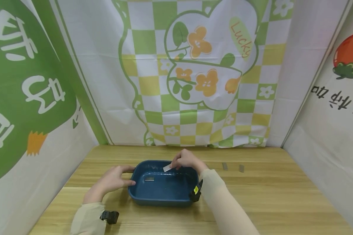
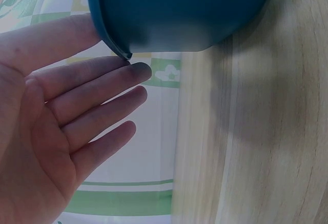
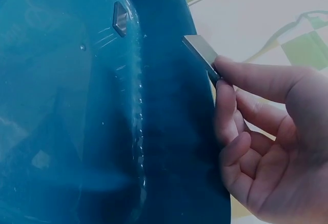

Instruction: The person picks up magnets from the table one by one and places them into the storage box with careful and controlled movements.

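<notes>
A dark blue rectangular basin with rounded corners sits on the table. My right hand is above its far rim, pinching a small flat silver metal plate between thumb and index finger; the plate tilts over the basin's inside. The other fingers of that hand curl toward the palm in the right wrist view. A second metal plate lies in the basin, toward its left side. At the left end, my left hand touches the rim with thumb and index finger, its fingers nearly straight and spread in the left wrist view.
Two more metal plates, one nearer and one farther right, lie on the wooden table to the right of the basin. A checkered cloth hangs behind the table's far edge, and printed white cloths flank both sides.
</notes>
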`<state>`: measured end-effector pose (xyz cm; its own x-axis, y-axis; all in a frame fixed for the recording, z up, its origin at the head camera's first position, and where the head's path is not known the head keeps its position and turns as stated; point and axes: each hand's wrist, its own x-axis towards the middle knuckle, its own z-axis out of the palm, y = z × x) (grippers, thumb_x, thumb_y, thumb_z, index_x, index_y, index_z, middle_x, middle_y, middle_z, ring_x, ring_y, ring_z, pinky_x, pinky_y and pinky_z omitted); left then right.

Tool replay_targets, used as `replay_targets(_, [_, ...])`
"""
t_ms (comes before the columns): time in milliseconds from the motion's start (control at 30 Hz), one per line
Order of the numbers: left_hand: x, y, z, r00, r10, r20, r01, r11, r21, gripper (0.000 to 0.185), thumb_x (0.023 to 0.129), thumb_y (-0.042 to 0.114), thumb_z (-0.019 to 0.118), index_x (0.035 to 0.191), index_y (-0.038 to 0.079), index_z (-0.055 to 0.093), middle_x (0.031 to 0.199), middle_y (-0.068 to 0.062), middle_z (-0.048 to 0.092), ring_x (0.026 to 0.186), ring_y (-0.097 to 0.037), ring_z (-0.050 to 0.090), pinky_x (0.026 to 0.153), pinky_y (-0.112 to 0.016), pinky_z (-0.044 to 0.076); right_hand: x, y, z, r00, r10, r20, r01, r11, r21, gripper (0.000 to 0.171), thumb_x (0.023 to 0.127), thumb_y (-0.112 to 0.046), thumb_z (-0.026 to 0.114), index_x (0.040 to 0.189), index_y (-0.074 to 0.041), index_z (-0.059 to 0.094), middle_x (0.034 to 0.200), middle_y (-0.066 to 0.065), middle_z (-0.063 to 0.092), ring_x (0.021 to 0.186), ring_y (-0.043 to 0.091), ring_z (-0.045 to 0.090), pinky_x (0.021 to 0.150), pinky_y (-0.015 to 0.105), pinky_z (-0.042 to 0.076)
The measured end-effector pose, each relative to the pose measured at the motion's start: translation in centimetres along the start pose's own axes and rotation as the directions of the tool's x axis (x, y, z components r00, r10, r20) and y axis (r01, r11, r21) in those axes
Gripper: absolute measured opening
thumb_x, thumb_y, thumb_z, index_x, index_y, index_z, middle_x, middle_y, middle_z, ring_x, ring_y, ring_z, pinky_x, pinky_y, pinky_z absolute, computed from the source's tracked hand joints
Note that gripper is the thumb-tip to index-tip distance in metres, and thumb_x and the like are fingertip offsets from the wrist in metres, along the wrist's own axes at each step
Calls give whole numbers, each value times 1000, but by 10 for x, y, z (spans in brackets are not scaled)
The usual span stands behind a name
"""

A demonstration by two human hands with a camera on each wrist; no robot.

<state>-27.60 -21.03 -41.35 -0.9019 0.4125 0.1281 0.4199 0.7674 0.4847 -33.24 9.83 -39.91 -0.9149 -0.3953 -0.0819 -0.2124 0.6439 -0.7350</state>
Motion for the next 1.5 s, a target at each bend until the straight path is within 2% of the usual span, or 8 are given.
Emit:
replay_targets(133, [0, 0, 0, 1000, 1, 2, -1, 1000, 1, 54, 77, 29, 77, 123, 5, 62, 122, -14, 65, 116, -37, 57, 97, -57, 44, 0, 1, 0, 1000, 15, 12, -15, 1000, 3, 10, 78, -18, 75, 83, -9, 77, 73, 2, 72, 69, 20, 70, 61, 22, 49])
replay_targets(300, [1, 1, 0, 1000, -7, 6, 7, 1000, -12, 54, 77, 29, 77, 123, 5, 62, 122, -14, 64, 117, -37, 57, 97, -57, 44, 0, 3, 0, 999, 24, 46, -23, 1000, -15, 9, 78, -20, 76, 80, -11, 77, 66, 0, 71, 61, 10, 65, 54, 22, 43])
replay_targets(533, [1, 0, 0, 1000, -6, 5, 6, 1000, -6, 54, 77, 29, 77, 123, 5, 62, 122, -14, 65, 116, -36, 57, 97, -57, 44, 1, 5, 3, 989, 33, 146, -37, 999, 24, 8, 82, -13, 72, 80, -7, 77, 67, 5, 72, 58, 9, 65, 52, 21, 44])
replay_targets(667, [0, -1, 1, 1000, -6, 5, 6, 1000, -3, 54, 77, 29, 78, 123, 5, 62, 122, -13, 65, 116, -36, 57, 97, -57, 44, 0, 7, 5, 986, 35, 162, -43, 998, 46, 8, 83, -9, 70, 83, -3, 76, 70, 8, 73, 59, 9, 67, 51, 19, 45])
replay_targets(900, [0, 0, 1, 1000, 3, 2, -3, 1000, -9, 54, 77, 29, 77, 123, 4, 62, 121, -13, 65, 115, -36, 58, 96, -56, 44, -3, 6, 0, 981, 51, 185, -65, 995, 69, 12, 86, -9, 67, 90, -1, 75, 75, 9, 73, 57, 7, 66, 53, 21, 45])
replay_targets(1167, [-1, 0, -1, 1000, 1, -2, -1, 1000, -24, 53, 77, 27, 77, 123, 4, 62, 121, -14, 65, 116, -37, 57, 96, -57, 44, -10, 9, -10, 977, -10, 212, 1, 999, 40, 16, 89, -17, 66, 95, -6, 74, 79, 7, 73, 65, 14, 69, 54, 22, 46])
replay_targets(1500, [-2, 0, 0, 1000, -1, -1, 1, 1000, -16, 54, 77, 29, 77, 123, 5, 62, 121, -14, 65, 116, -37, 57, 96, -57, 44, -16, 12, -13, 979, -35, 202, 21, 997, 71, 19, 90, -21, 66, 100, -7, 73, 85, 5, 73, 73, 19, 71, 69, 39, 57])
